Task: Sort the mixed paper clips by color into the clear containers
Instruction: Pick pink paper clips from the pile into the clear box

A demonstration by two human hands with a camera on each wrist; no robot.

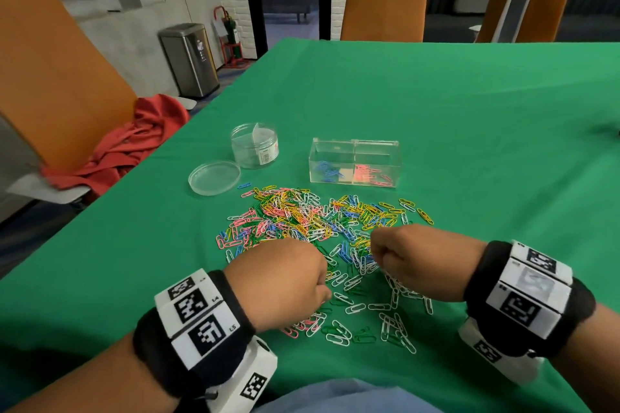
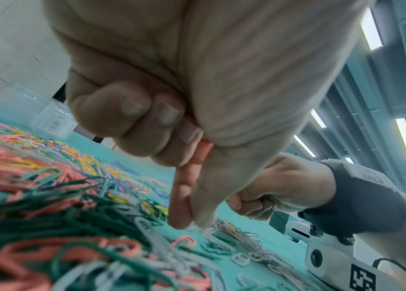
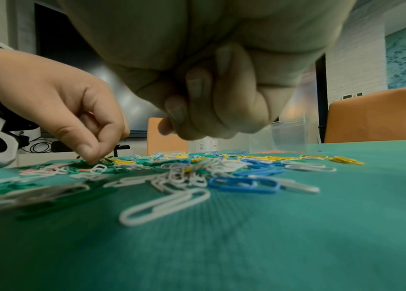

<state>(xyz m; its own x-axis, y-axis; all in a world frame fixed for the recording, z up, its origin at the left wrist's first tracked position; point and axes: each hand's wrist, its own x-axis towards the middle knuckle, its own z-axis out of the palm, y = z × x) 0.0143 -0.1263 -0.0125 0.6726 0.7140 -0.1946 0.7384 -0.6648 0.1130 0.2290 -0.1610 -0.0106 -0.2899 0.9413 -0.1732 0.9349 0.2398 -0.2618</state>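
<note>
Left hand (image 1: 285, 282) pinches at the paper clips (image 1: 302, 221); right hand (image 1: 412, 255) curled, contents hidden. Risk: interlinked clips drag wrong colours into the divided box (image 1: 354, 161).

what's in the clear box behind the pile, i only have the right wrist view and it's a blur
Observer: In the head view the divided clear box holds blue clips in its left compartment and pink clips in its right.
Operator: and the round jar, anything in it
Observer: The jar looks empty. Its lid lies on the cloth beside it.
Operator: is the left hand on a green one
Observer: In the left wrist view the left hand has thumb and forefinger tips together among white clips. I cannot tell which clip they pinch.
</note>
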